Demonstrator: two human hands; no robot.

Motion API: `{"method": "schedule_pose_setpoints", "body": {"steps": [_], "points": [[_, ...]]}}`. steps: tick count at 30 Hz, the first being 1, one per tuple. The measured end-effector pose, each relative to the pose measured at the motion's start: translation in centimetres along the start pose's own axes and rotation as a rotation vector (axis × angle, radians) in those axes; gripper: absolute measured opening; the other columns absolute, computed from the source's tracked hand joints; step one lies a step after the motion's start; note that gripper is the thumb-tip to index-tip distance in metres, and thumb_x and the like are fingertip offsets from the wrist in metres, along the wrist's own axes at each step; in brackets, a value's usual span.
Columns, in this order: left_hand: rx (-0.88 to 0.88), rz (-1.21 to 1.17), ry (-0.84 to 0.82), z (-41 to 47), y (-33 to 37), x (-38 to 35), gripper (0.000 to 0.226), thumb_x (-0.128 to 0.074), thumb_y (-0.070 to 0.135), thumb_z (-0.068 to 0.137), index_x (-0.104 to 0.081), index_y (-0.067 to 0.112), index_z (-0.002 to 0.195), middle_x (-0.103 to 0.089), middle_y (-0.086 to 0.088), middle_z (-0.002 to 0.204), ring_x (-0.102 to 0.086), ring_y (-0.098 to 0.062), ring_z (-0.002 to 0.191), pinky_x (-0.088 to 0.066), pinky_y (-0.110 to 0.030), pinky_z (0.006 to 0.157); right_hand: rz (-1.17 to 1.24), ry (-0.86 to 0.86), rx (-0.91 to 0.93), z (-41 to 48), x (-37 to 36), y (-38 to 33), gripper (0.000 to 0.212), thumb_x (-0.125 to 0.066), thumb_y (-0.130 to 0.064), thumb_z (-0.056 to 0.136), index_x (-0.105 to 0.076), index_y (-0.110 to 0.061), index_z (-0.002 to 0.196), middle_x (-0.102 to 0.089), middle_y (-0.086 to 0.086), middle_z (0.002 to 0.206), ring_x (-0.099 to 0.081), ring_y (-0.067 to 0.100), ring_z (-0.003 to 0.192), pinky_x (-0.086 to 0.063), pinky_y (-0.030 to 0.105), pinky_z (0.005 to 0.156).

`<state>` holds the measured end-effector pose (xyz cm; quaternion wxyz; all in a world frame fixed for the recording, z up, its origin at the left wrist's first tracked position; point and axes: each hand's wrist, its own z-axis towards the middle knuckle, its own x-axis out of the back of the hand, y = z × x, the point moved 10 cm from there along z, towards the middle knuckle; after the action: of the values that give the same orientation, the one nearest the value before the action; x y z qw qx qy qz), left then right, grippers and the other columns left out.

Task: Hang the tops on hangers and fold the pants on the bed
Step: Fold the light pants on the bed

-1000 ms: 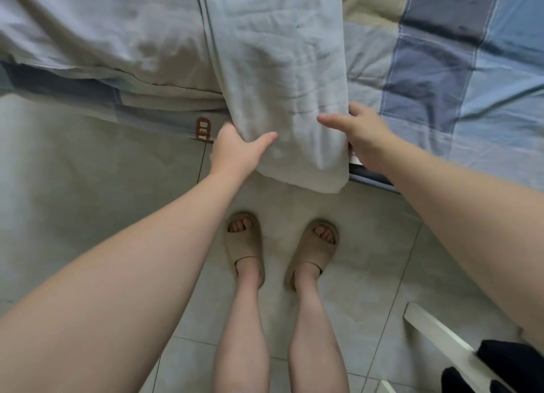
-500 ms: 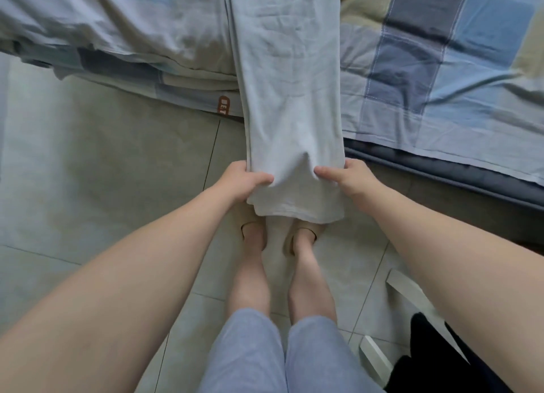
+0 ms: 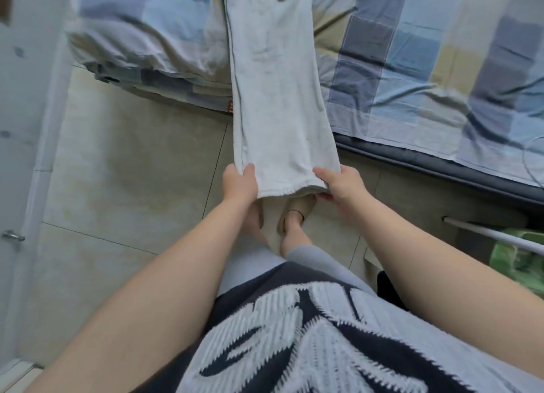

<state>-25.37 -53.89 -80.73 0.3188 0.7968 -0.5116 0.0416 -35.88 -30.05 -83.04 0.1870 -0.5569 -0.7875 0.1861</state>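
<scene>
Pale grey pants hang off the bed's near edge over the tiled floor. The left hand and right hand pinch the hem's two corners.

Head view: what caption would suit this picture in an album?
The left hand and right hand pinch the hem corners of light grey pants stretched off a plaid bed.

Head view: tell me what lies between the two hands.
In the head view, only the hem of the grey pants spans the stretch between the left hand and the right hand; each hand pinches one corner.
</scene>
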Motion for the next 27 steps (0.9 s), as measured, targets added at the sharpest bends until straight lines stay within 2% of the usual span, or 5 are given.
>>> {"method": "schedule_pose_setpoints", "body": {"steps": [3, 6, 10, 19, 27], "points": [[0.109, 0.007, -0.046, -2.7, -2.4, 1.5, 0.034, -0.055, 0.027, 0.099, -0.059, 0.008, 0.126, -0.067, -0.013, 0.119, -0.065, -0.035, 0.104, -0.055, -0.044, 0.093, -0.005, -0.056, -0.008, -3.6, 0.8, 0.8, 0.010, -0.078, -0.018, 0.083, -0.073, -0.015, 0.091, -0.078, -0.005, 0.081, -0.074, 0.013, 0.074, -0.060, 0.038, 0.077], [0.287, -0.008, -0.099, -5.5, -5.9, 2.4, 0.041, -0.058, 0.031, 0.100, -0.055, 0.008, 0.134, -0.064, -0.013, 0.123, -0.063, -0.032, 0.090, -0.057, -0.035, 0.067, -0.056, -0.117, -0.074, -6.5, 1.3, 3.0, 0.013, -0.078, -0.017, 0.083, -0.072, -0.011, 0.093, -0.077, 0.003, 0.083, -0.072, 0.017, 0.068, -0.062, 0.035, 0.066], [0.421, -0.064, -0.139, -9.1, -8.0, 2.8, 0.019, -0.062, 0.028, 0.101, -0.053, 0.011, 0.102, -0.054, -0.008, 0.092, -0.055, -0.022, 0.064, -0.045, -0.019, 0.038, -0.087, -0.169, -0.162, -9.1, 2.0, 4.8, 0.023, -0.079, -0.018, 0.081, -0.071, -0.004, 0.098, -0.076, 0.012, 0.089, -0.073, 0.023, 0.065, -0.060, 0.033, 0.062], [0.260, -0.306, -0.103, -10.4, 3.1, 4.1, 0.011, -0.068, 0.019, 0.096, -0.065, 0.010, 0.102, -0.061, -0.006, 0.073, -0.053, -0.013, 0.042, -0.040, -0.018, 0.039, 0.177, -0.145, -0.062, -10.8, 1.3, -4.9, 0.015, -0.073, -0.016, 0.090, -0.068, -0.007, 0.101, -0.070, 0.006, 0.071, -0.065, 0.019, 0.056, -0.055, 0.030, 0.056], [0.072, -0.660, -0.125, -11.5, 14.1, 4.7, 0.008, -0.066, 0.008, 0.095, -0.064, 0.010, 0.087, -0.062, -0.007, 0.069, -0.057, -0.015, 0.055, -0.051, -0.020, 0.045, 0.380, -0.148, 0.030, -11.6, 1.3, -16.8, 0.009, -0.063, -0.014, 0.096, -0.061, -0.012, 0.088, -0.055, 0.006, 0.076, -0.058, 0.021, 0.067, -0.052, 0.035, 0.067]]}}
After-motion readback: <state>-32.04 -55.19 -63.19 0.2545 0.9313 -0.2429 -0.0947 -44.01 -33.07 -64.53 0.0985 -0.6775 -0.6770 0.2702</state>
